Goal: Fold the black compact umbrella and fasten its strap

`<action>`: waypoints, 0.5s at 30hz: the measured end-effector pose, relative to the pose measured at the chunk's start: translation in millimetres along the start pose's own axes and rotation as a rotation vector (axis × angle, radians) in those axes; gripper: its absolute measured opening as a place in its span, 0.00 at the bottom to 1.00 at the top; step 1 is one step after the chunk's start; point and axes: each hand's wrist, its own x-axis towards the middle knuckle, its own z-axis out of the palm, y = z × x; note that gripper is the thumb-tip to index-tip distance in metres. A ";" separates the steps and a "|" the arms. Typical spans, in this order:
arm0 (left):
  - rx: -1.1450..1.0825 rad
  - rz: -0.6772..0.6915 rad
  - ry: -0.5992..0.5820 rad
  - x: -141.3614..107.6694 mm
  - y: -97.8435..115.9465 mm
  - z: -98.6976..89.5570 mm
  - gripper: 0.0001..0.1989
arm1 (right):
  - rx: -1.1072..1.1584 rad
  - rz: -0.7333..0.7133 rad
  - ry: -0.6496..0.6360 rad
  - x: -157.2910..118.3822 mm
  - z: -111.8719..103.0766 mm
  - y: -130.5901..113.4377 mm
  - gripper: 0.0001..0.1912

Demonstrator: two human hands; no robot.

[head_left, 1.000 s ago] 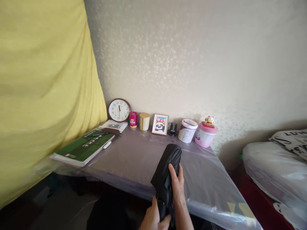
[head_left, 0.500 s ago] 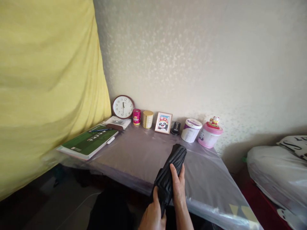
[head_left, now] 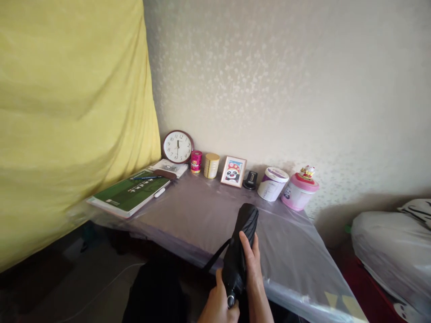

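A folded black umbrella (head_left: 239, 251) is held at a slant above the front edge of the table, its far end pointing up and away. My left hand (head_left: 220, 298) is closed around the near end, where a silvery round button shows on the handle. Along the right side of the folded canopy, my right hand (head_left: 252, 260) wraps its fingers and thumb, some of them hidden behind it. A black strap (head_left: 217, 255) sticks out from the umbrella's left side.
The table (head_left: 188, 211) has a plastic cover. At its back stand a clock (head_left: 178, 146), a pink can (head_left: 195, 162), a yellow can (head_left: 212, 166), a panda picture frame (head_left: 233, 172) and two tubs (head_left: 273, 184). A green book (head_left: 131, 193) lies left, beside a yellow curtain (head_left: 74, 112).
The umbrella has turned in my hands, bringing the strap out to the left and the handle's button into sight. The camera view has shifted slightly.
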 end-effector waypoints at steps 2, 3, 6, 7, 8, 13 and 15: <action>0.056 -0.020 0.019 0.3 -2.3 -2.0 0.38 | -0.051 -0.018 0.043 -0.1 0.7 0.2 0.34; 0.067 -0.023 0.014 -0.4 -1.5 -3.5 0.38 | -0.059 -0.010 0.048 -0.1 0.9 0.3 0.34; 0.003 0.010 -0.064 -4.8 7.7 -8.3 0.38 | -0.042 0.034 0.037 0.1 0.1 0.8 0.32; -0.055 0.017 -0.125 -6.6 12.1 -9.7 0.36 | -0.028 0.056 0.035 0.3 -0.7 1.2 0.31; -0.131 0.022 -0.197 -8.4 16.5 -10.7 0.35 | -0.013 0.078 0.036 0.5 -1.6 2.0 0.30; -0.399 -0.027 -0.412 -12.0 26.4 -9.9 0.26 | 0.011 0.084 0.011 2.4 -4.6 9.1 0.32; -0.325 -0.078 -0.381 -10.3 21.8 -7.0 0.24 | -0.030 0.057 0.000 3.6 -3.8 10.6 0.32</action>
